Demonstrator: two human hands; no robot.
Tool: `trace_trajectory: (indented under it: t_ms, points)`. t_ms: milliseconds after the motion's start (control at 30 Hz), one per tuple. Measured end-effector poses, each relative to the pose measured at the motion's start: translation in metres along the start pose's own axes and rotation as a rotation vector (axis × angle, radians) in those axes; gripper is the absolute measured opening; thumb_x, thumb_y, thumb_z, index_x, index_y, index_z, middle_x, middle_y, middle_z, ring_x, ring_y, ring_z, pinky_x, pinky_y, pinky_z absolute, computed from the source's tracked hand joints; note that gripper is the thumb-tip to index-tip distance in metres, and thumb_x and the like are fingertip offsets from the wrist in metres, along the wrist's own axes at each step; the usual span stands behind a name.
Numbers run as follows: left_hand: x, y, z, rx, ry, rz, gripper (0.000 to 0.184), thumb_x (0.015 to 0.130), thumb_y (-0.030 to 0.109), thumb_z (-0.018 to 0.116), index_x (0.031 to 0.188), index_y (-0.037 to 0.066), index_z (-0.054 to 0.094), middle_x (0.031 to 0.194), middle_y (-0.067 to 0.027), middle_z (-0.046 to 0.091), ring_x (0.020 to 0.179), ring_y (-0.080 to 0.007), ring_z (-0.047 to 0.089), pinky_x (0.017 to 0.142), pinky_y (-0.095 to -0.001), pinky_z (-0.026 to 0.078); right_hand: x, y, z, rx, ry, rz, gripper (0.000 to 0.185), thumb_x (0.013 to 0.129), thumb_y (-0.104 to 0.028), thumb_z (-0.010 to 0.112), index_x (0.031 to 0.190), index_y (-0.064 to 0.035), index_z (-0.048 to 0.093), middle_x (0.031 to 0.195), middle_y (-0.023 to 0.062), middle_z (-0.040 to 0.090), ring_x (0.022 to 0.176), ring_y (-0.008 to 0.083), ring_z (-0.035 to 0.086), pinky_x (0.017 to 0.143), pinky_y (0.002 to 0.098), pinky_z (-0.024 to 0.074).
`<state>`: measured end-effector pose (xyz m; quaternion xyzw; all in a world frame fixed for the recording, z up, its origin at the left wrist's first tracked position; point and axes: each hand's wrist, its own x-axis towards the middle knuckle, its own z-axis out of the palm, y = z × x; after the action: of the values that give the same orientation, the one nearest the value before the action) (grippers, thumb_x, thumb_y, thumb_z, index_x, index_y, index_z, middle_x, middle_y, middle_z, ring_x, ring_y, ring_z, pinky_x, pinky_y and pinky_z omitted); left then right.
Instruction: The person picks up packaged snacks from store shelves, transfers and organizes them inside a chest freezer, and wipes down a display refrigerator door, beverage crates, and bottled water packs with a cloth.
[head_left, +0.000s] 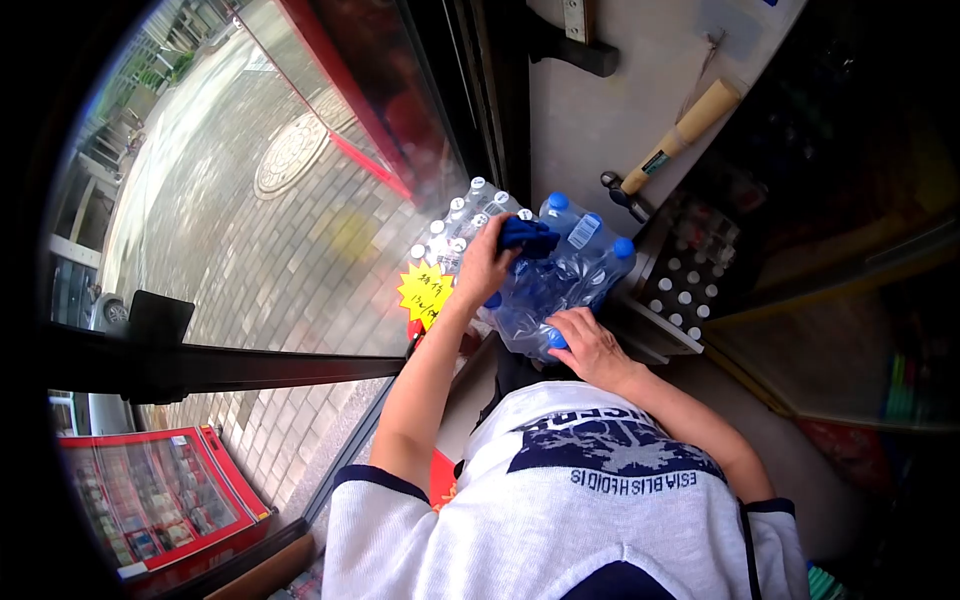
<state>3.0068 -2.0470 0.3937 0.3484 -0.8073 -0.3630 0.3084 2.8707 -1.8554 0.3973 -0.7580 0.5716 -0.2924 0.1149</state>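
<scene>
A plastic-wrapped pack of large clear bottles with blue caps stands in front of my body. My left hand is closed on a dark blue cloth over the pack's left side. At the near edge of the pack, my right hand rests with bent fingers beside a blue cap; whether it grips the wrap is unclear. Behind and to the left is a pack of bottles with white caps, with a yellow star-shaped sign at its near side.
A hammer with a wooden handle lies on the pale surface beyond the bottles. More white-capped bottles stand at the right. Glass and a black bar are on the left, with a red display case outside.
</scene>
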Motion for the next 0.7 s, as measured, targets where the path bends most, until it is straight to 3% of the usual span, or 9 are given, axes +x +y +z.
trace_trajectory:
  t_ms: [67,233,333,400,467,700]
  points:
    - [0.011,-0.021,-0.01,-0.04,0.022,-0.123,0.045,0.077,0.008,0.061,0.119,0.009,0.044,0.107,-0.0203,0.054,0.101,-0.0386,0.053,0.083,-0.0414,0.044,0.002,0.0,0.0,-0.002,0.001,0.005,0.049,0.068,-0.011,0.072,0.11,0.0,0.05,0.108,0.013,0.05,0.102,0.0293,0.048,0.084,0.0352,0.0459]
    - [0.055,-0.041,-0.031,0.196,0.36,-0.08,0.044,0.075,0.007,0.063,0.115,0.009,0.046,0.113,-0.0182,0.05,0.098,-0.0388,0.052,0.082,-0.0431,0.044,0.001,0.0,0.001,-0.007,-0.017,0.03,0.049,0.068,-0.011,0.072,0.111,0.0003,0.05,0.109,0.0127,0.05,0.103,0.0292,0.048,0.085,0.0354,0.046]
    - [0.081,-0.058,-0.012,0.3,0.271,0.083,0.045,0.071,0.002,0.063,0.113,0.01,0.048,0.114,-0.0151,0.051,0.102,-0.0385,0.049,0.086,-0.0426,0.042,0.001,-0.002,0.001,-0.011,-0.027,0.043,0.05,0.069,-0.011,0.072,0.111,0.0003,0.05,0.11,0.0127,0.049,0.103,0.0292,0.048,0.085,0.0355,0.0462]
    - [0.083,-0.078,0.008,0.417,0.068,0.219,0.048,0.068,0.0,0.063,0.112,0.014,0.051,0.116,-0.0091,0.051,0.11,-0.0343,0.045,0.091,-0.0425,0.04,0.001,-0.003,0.0,-0.018,-0.028,0.049,0.05,0.069,-0.01,0.072,0.112,0.0002,0.05,0.11,0.0127,0.049,0.103,0.0287,0.048,0.085,0.0355,0.0462]
    - [0.068,-0.093,0.029,0.6,-0.142,0.141,0.049,0.067,0.0,0.064,0.111,0.017,0.052,0.116,-0.0052,0.052,0.11,-0.0316,0.045,0.089,-0.0439,0.04,0.001,-0.003,0.0,-0.022,-0.024,0.059,0.049,0.069,-0.011,0.072,0.112,0.0,0.05,0.11,0.0124,0.049,0.103,0.0285,0.048,0.085,0.0356,0.0461]
    - [0.024,-0.082,-0.005,0.536,-0.302,0.091,0.047,0.067,0.004,0.066,0.11,0.021,0.053,0.109,-0.0019,0.056,0.104,-0.0295,0.048,0.084,-0.0427,0.041,0.002,-0.004,0.001,0.024,-0.017,0.099,0.049,0.07,-0.009,0.071,0.112,-0.0008,0.05,0.111,0.0132,0.05,0.105,0.0296,0.048,0.087,0.0365,0.0445]
